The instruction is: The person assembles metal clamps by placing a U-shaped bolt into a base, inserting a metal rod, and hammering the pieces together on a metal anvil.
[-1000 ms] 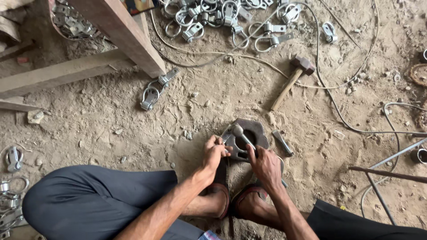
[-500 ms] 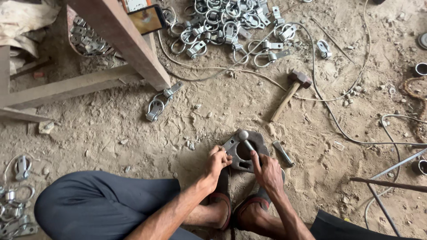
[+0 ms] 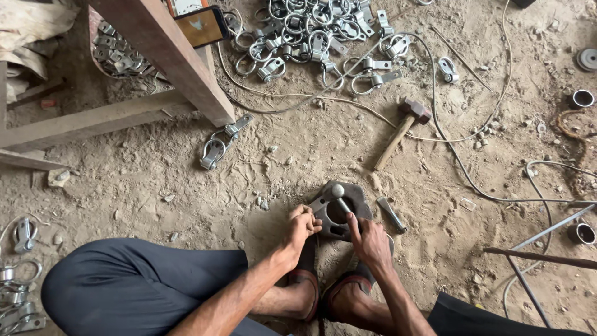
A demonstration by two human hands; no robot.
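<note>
I sit on a dirt floor with a flat dark metal block (image 3: 354,191) with a round hole lying in front of my feet. My left hand (image 3: 301,228) is closed on the left edge of a small grey metal clamp piece (image 3: 320,205) resting on the block. My right hand (image 3: 368,239) holds the lower end of a short steel rod with a rounded head (image 3: 339,194), which stands tilted over the hole. Both sandalled feet press against the near side of the block.
A wooden-handled hammer (image 3: 398,134) lies beyond the block. A short metal bar (image 3: 392,214) lies right of it. A heap of metal ring clamps (image 3: 311,37) sits at the top, more clamps (image 3: 219,144) near a wooden frame (image 3: 161,53). Wires (image 3: 472,180) run across the right.
The view has shifted slightly. My hands stay on the block; the rod now stands more upright over the hole, and my left hand has closed tighter on the clamp piece.
</note>
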